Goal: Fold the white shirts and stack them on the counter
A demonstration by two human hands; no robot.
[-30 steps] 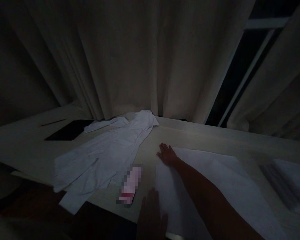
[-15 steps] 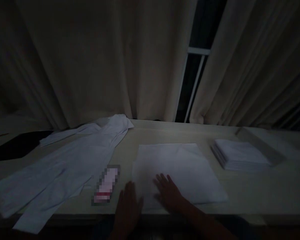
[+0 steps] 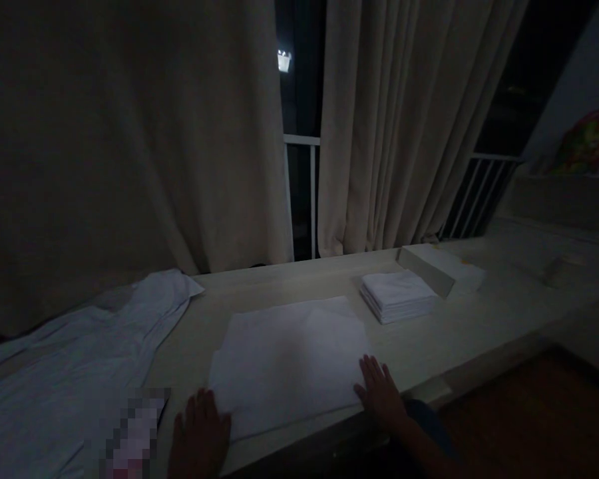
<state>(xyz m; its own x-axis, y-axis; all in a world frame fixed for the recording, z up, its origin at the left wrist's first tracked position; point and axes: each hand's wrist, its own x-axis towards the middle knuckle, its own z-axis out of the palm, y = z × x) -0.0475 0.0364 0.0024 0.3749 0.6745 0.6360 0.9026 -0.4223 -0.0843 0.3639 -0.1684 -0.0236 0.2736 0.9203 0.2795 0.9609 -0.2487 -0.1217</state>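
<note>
A folded white cloth (image 3: pixel 289 366) lies flat on the pale table in front of me. At its near left corner rests my left hand (image 3: pixel 199 429), fingers stretched out and touching the edge. My right hand (image 3: pixel 379 392) lies with fingers spread on the cloth's near right edge. Neither hand grips anything. To the left, a white garment (image 3: pixel 94 359) with long narrow parts is spread out loosely. A phone-like object (image 3: pixel 137 432), blurred by pixels, lies between that garment and my left hand.
A neat stack of folded white cloths (image 3: pixel 397 296) sits right of the flat cloth. Behind it stands a white box (image 3: pixel 444 269). Beige curtains (image 3: pixel 204 133) hang along the table's back edge, parted at a dark window with a railing (image 3: pixel 302 140). The light is dim.
My right hand has moved from the middle of the cloth to its right edge. My left hand stays by the left edge. The view has turned to the right.
</note>
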